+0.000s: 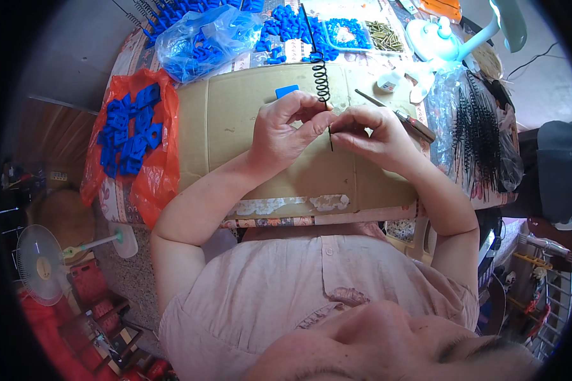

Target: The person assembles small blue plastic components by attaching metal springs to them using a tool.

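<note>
A black coiled wire [321,79] stands out above my hands, its straight upper end pointing away from me and its thin lower end showing below my fingers. My left hand [287,127] is closed, pinching the wire just under the coil. Beside it, my right hand [372,136] pinches with thumb and forefinger at the lower part of the wire, touching the left fingertips. Anything small between the fingertips is hidden. Both hands are over a cardboard sheet [229,127]. A flat blue plastic piece [287,91] lies behind my left hand.
An orange-red bag [159,171] of blue parts lies left. Behind are a clear bag [203,44], a tray of small blue pieces [348,33] and brass-coloured screws [384,36]. At right are a dark-handled tool [416,126], white bottle [389,80], lamp [432,39] and black coiled wires [480,136].
</note>
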### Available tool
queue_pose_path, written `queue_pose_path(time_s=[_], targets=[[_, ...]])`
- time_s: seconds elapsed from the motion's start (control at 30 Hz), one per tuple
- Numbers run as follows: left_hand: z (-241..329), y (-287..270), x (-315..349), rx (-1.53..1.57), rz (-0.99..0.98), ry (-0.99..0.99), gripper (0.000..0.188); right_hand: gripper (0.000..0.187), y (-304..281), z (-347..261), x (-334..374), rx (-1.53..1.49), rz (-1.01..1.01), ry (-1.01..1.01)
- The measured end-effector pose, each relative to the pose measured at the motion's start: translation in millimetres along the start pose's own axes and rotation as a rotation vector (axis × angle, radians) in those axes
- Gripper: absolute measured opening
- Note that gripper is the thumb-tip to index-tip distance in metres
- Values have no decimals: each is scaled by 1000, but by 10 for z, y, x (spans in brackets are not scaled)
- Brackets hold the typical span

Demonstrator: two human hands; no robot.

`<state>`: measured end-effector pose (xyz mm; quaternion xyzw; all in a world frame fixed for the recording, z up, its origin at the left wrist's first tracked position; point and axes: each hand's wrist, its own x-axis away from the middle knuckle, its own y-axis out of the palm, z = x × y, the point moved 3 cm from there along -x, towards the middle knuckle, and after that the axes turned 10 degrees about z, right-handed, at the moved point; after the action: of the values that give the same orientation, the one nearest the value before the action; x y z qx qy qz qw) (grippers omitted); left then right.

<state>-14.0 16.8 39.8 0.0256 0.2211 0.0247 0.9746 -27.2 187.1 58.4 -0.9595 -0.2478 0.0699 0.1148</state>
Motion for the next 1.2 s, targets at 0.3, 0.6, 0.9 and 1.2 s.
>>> queue_pose_path(time_s=[0.3,0.6,0.9,1.2], targets=[[-11,-21,-13,-71,-58,80,18,8,-5,68,-36,64,65,-136],[-82,-117,-100,-217,-88,149,15,6,-379,57,-34,39,305,-244],[-127,-140,-101,-276,-140,219,11,7,-1021,-216,179,41,597,-224],[-140,-95,-118,-242,-116,208,9,7,-1264,163,125,470,737,-228]])
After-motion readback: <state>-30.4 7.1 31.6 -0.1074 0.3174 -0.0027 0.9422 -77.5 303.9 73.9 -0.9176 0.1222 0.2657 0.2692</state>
